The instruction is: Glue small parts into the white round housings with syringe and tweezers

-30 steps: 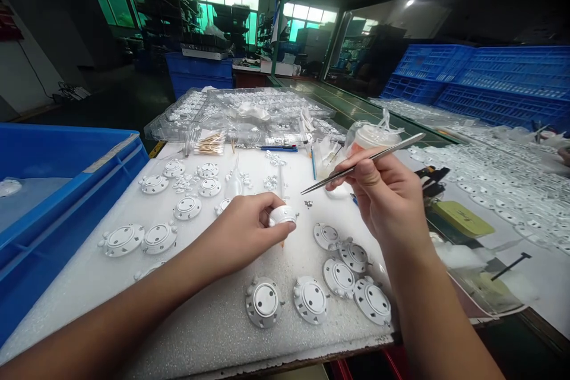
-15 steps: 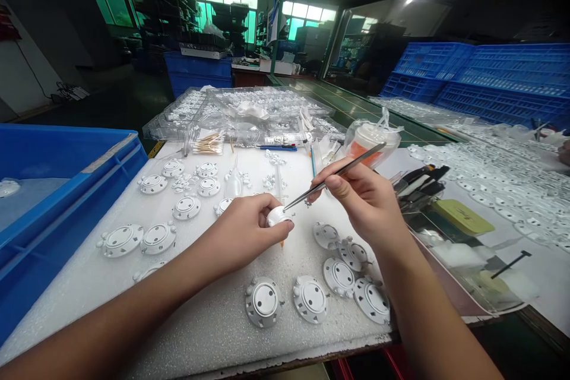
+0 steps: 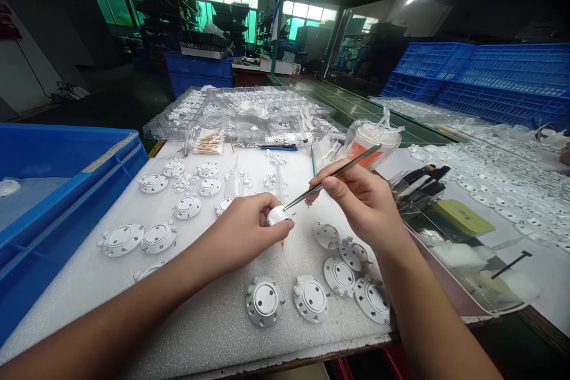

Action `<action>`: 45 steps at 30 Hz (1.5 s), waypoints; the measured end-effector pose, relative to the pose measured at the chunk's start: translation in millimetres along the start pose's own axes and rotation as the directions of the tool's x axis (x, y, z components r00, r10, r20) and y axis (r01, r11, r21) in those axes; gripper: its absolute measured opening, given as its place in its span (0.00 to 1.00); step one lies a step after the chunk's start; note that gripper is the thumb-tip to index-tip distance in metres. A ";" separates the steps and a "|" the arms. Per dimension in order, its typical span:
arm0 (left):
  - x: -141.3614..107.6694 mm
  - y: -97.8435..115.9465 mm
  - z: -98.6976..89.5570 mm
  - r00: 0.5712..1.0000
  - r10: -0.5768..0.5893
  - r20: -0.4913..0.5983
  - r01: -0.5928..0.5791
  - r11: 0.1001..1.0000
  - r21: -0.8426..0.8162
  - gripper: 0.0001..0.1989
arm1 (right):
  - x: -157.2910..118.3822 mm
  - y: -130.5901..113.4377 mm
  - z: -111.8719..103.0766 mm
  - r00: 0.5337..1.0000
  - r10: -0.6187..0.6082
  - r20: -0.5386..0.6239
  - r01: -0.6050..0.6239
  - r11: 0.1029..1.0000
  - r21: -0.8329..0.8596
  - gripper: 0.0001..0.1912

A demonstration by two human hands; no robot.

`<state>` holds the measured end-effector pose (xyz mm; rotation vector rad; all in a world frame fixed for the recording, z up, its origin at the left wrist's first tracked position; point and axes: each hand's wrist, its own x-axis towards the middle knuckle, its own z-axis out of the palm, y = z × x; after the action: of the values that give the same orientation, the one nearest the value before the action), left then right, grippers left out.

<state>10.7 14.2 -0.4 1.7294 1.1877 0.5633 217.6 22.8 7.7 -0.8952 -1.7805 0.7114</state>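
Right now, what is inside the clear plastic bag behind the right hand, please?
Inside the clear plastic bag is a white container with an orange patch. The right hand and the tweezers cover its lower part, and what the container holds cannot be seen.

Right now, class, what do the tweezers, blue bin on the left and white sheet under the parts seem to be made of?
Tweezers: metal, likely steel; grey, smooth sheen.
Blue bin: probably moulded plastic; slightly glossy, ribbed wall.
White sheet: apparently plastic foam; matte, speckled grain.
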 end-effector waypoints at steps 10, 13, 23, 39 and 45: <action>1.2 1.4 -0.1 1.000 -0.001 -0.006 0.001 1.000 0.015 0.14 | 1.9 1.6 -1.1 0.997 -0.038 -0.064 0.046 0.992 0.121 0.06; -0.2 4.0 -0.6 0.999 0.020 -0.033 -0.020 1.000 -0.017 0.12 | 4.8 1.3 -0.3 0.982 -0.130 -0.138 0.159 0.962 0.221 0.05; -4.1 8.5 -2.0 0.979 0.187 -0.078 -0.202 0.932 -0.302 0.08 | -3.4 -9.4 13.2 1.000 -0.023 -0.007 0.024 0.987 0.156 0.06; -1.9 6.4 -0.9 0.969 0.245 0.034 -0.162 0.731 -0.663 0.15 | -4.3 -1.2 10.7 0.983 0.051 0.177 -0.126 0.890 0.439 0.10; -2.3 4.6 -1.9 0.968 0.248 0.039 -0.172 0.768 -0.617 0.13 | -5.4 -3.5 10.2 0.981 0.033 0.190 -0.116 0.885 0.450 0.09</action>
<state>10.4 12.6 4.8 1.3060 0.6171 0.8608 208.5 15.7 4.1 -0.5911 -1.6285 1.2365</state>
